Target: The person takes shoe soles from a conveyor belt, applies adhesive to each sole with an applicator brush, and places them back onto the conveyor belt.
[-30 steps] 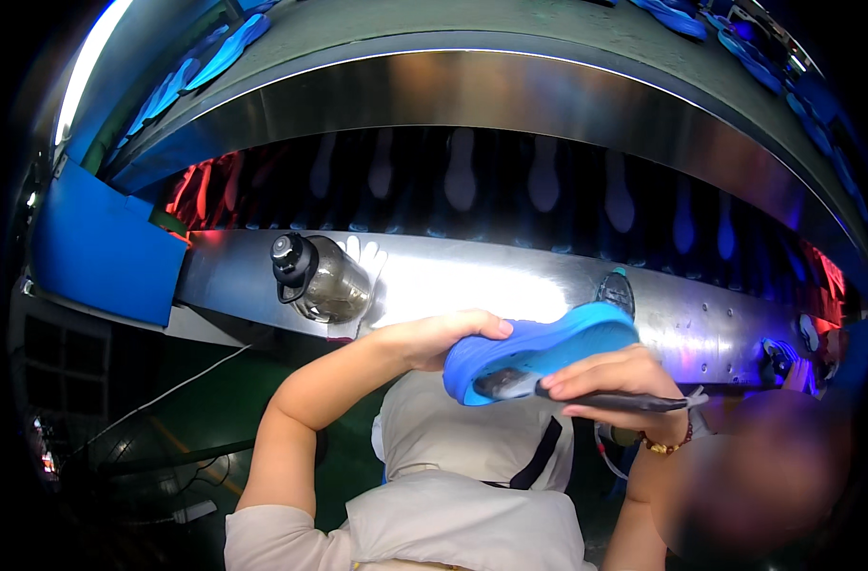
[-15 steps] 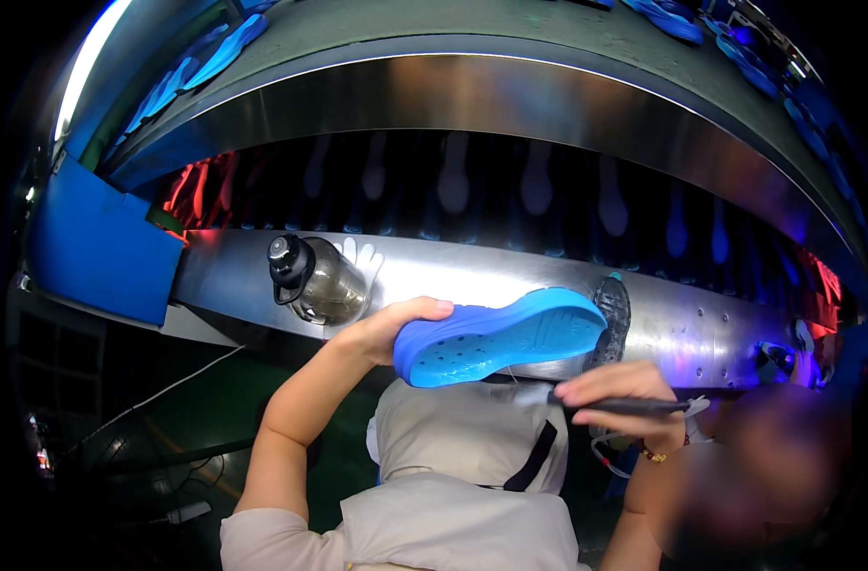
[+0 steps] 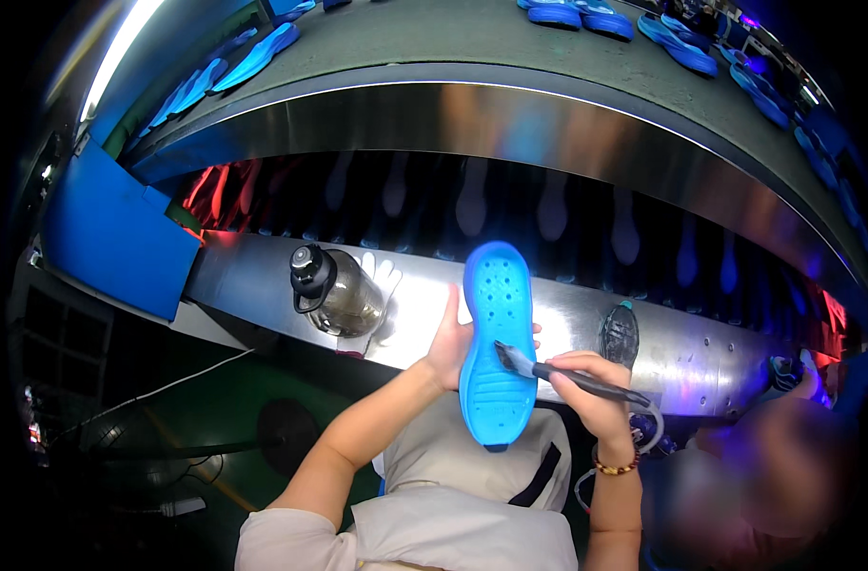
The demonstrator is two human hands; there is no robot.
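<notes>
A bright blue shoe sole stands nearly lengthwise in front of me, its hollow inner face with small holes and ribs turned up. My left hand grips it from the left and behind, thumb along the edge and fingertips showing at the right side. In my right hand is a dark-handled brush, its bristles over the middle of the sole's inner face. A pale tube curves beside the handle's back end. Whether the bristles are wet I cannot make out.
On the steel ledge stand a dark-capped bottle beside a white glove, and a dark oval object. Beyond, a green conveyor belt carries several blue soles. A blue panel is at left; a blurred person sits at right.
The sole has turned from lying crosswise to pointing away from me, inner face up. The brush has moved left and up from beside the sole onto its inner face.
</notes>
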